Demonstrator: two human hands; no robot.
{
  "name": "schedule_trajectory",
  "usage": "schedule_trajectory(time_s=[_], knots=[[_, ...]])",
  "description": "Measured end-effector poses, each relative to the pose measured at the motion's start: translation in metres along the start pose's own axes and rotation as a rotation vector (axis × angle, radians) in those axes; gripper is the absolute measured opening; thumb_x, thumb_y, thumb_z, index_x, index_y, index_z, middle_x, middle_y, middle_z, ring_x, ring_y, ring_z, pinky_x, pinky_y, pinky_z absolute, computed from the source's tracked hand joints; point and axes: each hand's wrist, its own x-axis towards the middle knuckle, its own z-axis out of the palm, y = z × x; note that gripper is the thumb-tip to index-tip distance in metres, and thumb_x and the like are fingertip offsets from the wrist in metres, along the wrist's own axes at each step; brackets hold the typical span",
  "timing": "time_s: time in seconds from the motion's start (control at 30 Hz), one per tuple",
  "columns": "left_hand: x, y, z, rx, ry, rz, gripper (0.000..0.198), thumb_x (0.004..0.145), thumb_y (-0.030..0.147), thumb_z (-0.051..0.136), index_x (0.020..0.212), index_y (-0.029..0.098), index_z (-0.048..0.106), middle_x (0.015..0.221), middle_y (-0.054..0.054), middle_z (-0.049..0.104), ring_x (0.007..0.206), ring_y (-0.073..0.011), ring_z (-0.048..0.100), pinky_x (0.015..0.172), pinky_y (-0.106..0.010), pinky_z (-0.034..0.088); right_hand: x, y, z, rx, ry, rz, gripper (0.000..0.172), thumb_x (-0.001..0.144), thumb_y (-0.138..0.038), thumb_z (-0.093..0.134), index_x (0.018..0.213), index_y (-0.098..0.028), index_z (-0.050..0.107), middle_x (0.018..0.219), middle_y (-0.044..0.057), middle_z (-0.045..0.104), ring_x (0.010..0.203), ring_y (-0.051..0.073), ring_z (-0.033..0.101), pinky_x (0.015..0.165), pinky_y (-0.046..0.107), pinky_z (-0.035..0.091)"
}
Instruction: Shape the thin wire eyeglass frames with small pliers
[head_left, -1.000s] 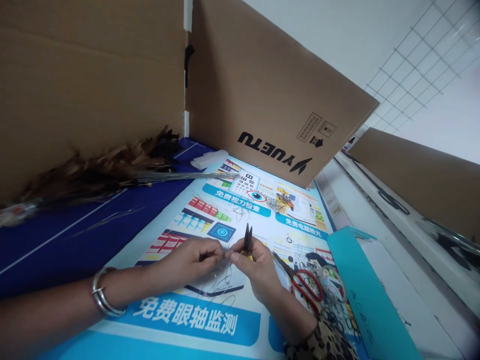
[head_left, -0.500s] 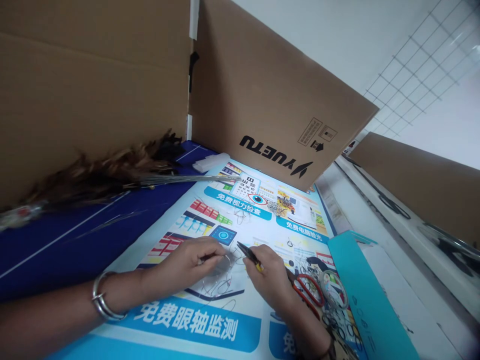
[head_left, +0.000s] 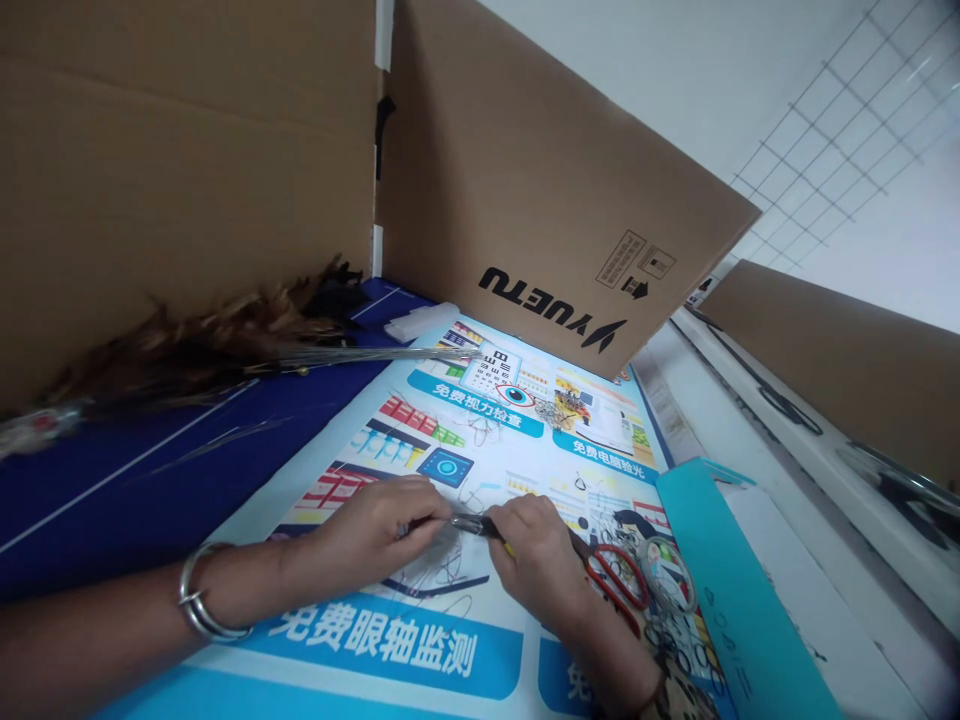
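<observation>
My left hand (head_left: 394, 520) is pinched closed over the printed sheet (head_left: 517, 460), holding a thin piece of wire whose shape is mostly hidden by the fingers. My right hand (head_left: 540, 555) is wrapped round a pair of pliers (head_left: 471, 523) with a bit of yellow on the handle. The tips of the pliers point left and meet the wire at my left fingertips. Loose thin wires (head_left: 442, 575) lie on the sheet beneath and between both hands. Red-handled scissors (head_left: 621, 578) rest just right of my right hand.
Wire coils (head_left: 670, 575) and small rings lie by the scissors, beside a teal box (head_left: 750, 590). Brown feathers (head_left: 202, 335) and a bundle of long wires (head_left: 375, 355) are at the left back. Cardboard panels (head_left: 540, 180) stand behind.
The pliers have swung down and left, from pointing up-left apart from my left hand to touching at its fingertips. The wire loop seen at my left fingers no longer shows clearly.
</observation>
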Motion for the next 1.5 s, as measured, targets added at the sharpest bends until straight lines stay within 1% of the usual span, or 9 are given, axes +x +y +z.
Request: schedule_trajectory(time_s=[0.23,0.37,0.53,0.67,0.8,0.93,1.07,1.27,1.5], knots=[[0.001,0.006,-0.002,-0.068,-0.024,-0.082,0.017,0.083,0.017,0.046,0.074,0.018,0.06,0.069,-0.001,0.06,0.068,-0.0149,0.055,0.062,-0.025,0.039,-0.003,0.002,0.005,-0.036,-0.001,-0.007,0.018,0.083,-0.017,0.049,0.099,-0.018,0.06,0.085,0.006,0.062,0.082,0.021,0.054,0.077,0.032,0.038],[0.003,0.005,-0.002,-0.233,-0.049,-0.197,0.016,0.083,0.021,0.048,0.073,0.018,0.06,0.069,0.0,0.059,0.067,-0.0141,0.054,0.061,-0.023,0.039,-0.004,0.001,0.007,0.013,0.023,0.013,0.018,0.082,-0.018,0.05,0.097,-0.019,0.061,0.083,0.006,0.063,0.08,0.02,0.055,0.074,0.031,0.04],[0.003,0.0,-0.001,-0.525,-0.114,-0.312,0.021,0.085,0.033,0.049,0.079,0.017,0.062,0.07,0.001,0.057,0.068,-0.0147,0.051,0.062,-0.024,0.039,-0.003,0.001,0.009,0.113,0.022,0.024,0.018,0.082,-0.018,0.049,0.094,-0.019,0.062,0.082,0.006,0.064,0.079,0.019,0.057,0.072,0.028,0.041],[0.004,0.0,-0.001,-0.737,-0.142,-0.396,0.024,0.085,0.037,0.05,0.077,0.016,0.059,0.061,0.003,0.05,0.058,-0.0119,0.044,0.056,-0.023,0.033,-0.002,0.001,0.008,0.149,0.023,0.03,0.019,0.082,-0.018,0.049,0.094,-0.018,0.063,0.082,0.007,0.065,0.078,0.019,0.057,0.07,0.028,0.042],[0.004,0.001,-0.001,-0.838,-0.194,-0.439,0.026,0.083,0.039,0.052,0.072,0.017,0.055,0.054,0.005,0.047,0.05,-0.0103,0.039,0.051,-0.022,0.029,-0.002,0.001,0.008,0.165,0.037,0.009,0.021,0.083,-0.018,0.048,0.097,-0.018,0.063,0.083,0.007,0.064,0.079,0.019,0.056,0.071,0.029,0.041],[0.004,-0.002,-0.001,-0.822,-0.247,-0.427,0.025,0.082,0.039,0.054,0.07,0.017,0.054,0.055,0.005,0.047,0.049,-0.0101,0.038,0.049,-0.022,0.028,-0.003,0.0,0.008,0.161,0.016,0.004,0.02,0.083,-0.019,0.048,0.097,-0.019,0.063,0.082,0.006,0.064,0.078,0.019,0.056,0.071,0.029,0.041],[0.004,-0.003,-0.001,-0.778,-0.259,-0.411,0.024,0.082,0.036,0.053,0.069,0.016,0.053,0.055,0.005,0.045,0.049,-0.0093,0.036,0.049,-0.021,0.026,-0.003,-0.001,0.008,0.167,-0.002,0.004,0.02,0.083,-0.019,0.049,0.097,-0.019,0.062,0.082,0.006,0.064,0.078,0.019,0.055,0.071,0.029,0.041],[0.004,-0.001,0.0,-0.729,-0.201,-0.426,0.022,0.08,0.037,0.054,0.069,0.017,0.053,0.056,0.005,0.044,0.05,-0.0099,0.037,0.049,-0.021,0.027,-0.004,-0.002,0.012,0.224,0.0,0.04,0.022,0.084,-0.021,0.05,0.103,-0.019,0.062,0.089,0.007,0.064,0.082,0.02,0.057,0.073,0.029,0.042],[0.005,-0.002,-0.001,-0.681,-0.16,-0.406,0.018,0.081,0.032,0.053,0.071,0.017,0.055,0.062,0.004,0.048,0.057,-0.0115,0.042,0.053,-0.021,0.031,-0.006,-0.001,0.012,0.242,-0.004,0.069,0.019,0.086,-0.025,0.05,0.1,-0.02,0.062,0.088,0.007,0.064,0.081,0.019,0.056,0.072,0.029,0.043]])
